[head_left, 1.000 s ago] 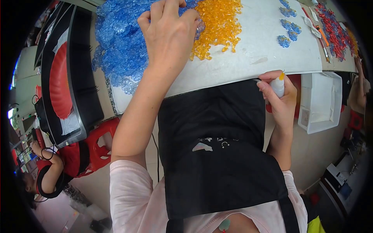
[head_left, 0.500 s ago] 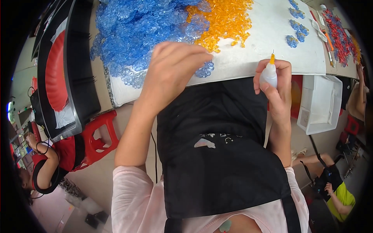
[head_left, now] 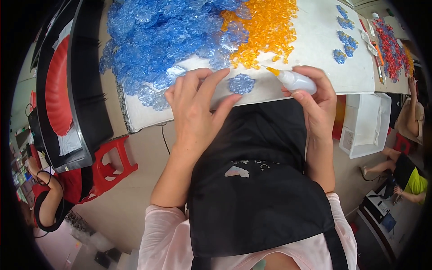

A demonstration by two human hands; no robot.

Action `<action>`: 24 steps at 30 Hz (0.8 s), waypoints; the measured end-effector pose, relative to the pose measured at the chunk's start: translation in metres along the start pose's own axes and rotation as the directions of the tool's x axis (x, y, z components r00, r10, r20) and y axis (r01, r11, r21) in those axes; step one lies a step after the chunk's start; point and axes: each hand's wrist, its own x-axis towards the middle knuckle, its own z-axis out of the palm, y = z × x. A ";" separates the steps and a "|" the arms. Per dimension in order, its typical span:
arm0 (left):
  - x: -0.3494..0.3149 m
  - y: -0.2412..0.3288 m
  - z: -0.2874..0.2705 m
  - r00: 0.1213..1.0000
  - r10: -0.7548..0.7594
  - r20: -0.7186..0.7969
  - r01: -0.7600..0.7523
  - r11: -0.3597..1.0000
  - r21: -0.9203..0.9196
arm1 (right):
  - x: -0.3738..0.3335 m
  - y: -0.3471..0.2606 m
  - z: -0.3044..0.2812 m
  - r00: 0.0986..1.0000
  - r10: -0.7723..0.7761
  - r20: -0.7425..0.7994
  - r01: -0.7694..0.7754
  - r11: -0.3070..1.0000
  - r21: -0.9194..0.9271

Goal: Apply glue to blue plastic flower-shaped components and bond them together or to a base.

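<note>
A clear blue flower-shaped piece (head_left: 241,84) lies flat by the table's near edge, between my two hands. My left hand (head_left: 196,102) rests just left of it, thumb and fingers spread with nothing between them. In my right hand (head_left: 320,100) is a white squeeze bottle (head_left: 298,82) with an orange nozzle and a thin needle tip. The bottle is tilted so the tip points left, above and to the right of the flower piece. Behind them lie a large heap of blue flower pieces (head_left: 153,40) and a heap of small orange pieces (head_left: 270,31).
Several blue clusters (head_left: 347,39) sit on the white table (head_left: 315,45) at the far right, near a red and blue heap (head_left: 393,49). A white plastic bin (head_left: 366,123) is at right; a black tray (head_left: 87,85) with a red fluted dish (head_left: 58,85) stands at left. Other people are nearby.
My left hand has lowered and opened beside the flower piece, which now shows fully. The bottle has tipped from upright to pointing left, toward the piece.
</note>
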 end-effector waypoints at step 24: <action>-0.008 0.000 0.007 1.000 0.020 -0.003 -0.019 0.993 0.113 | 0.007 0.015 0.016 0.997 -0.059 0.054 0.042 0.962 0.271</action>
